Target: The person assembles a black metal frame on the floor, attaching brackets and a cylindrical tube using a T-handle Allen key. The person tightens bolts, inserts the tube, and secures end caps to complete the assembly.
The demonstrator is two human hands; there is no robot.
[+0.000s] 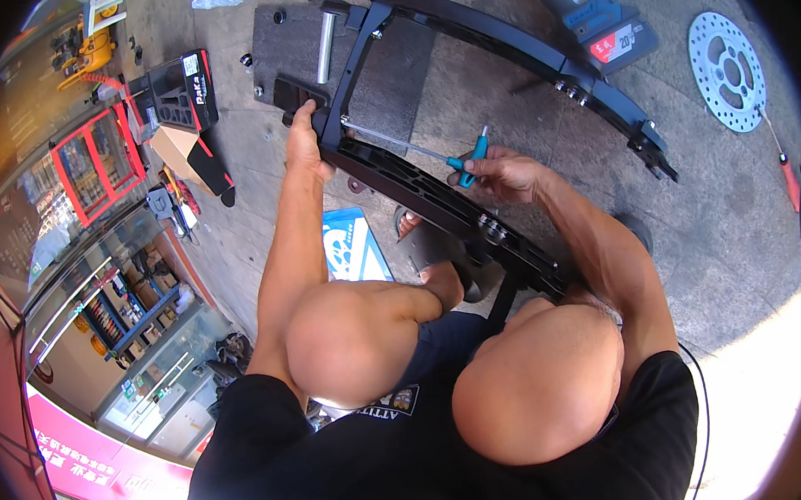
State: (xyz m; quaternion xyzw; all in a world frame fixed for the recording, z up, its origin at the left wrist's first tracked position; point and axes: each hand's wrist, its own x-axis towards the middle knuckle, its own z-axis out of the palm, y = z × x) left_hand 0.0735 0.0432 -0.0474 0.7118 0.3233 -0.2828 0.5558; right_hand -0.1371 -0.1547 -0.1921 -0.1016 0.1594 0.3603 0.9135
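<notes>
A large black U-shaped metal frame (434,196), much like a motorcycle swingarm, lies between my knees and the ground ahead. My left hand (305,150) is wrapped round its near left corner, beside a dark flat rectangular object (293,96). In my right hand (509,174) is a teal T-handle hex key (473,159). Its long shaft crosses the frame's opening, and the tip meets a small bolt (345,121) near my left hand. A silver tube (325,48) stands out by the far left corner.
A dark mat (297,39) lies under the frame's far end. To the right are a blue cordless tool battery (623,45), a drilled brake disc (728,72) and a red-handled screwdriver (790,182). On the left stand an opened box (192,158) and a glass showcase (164,387).
</notes>
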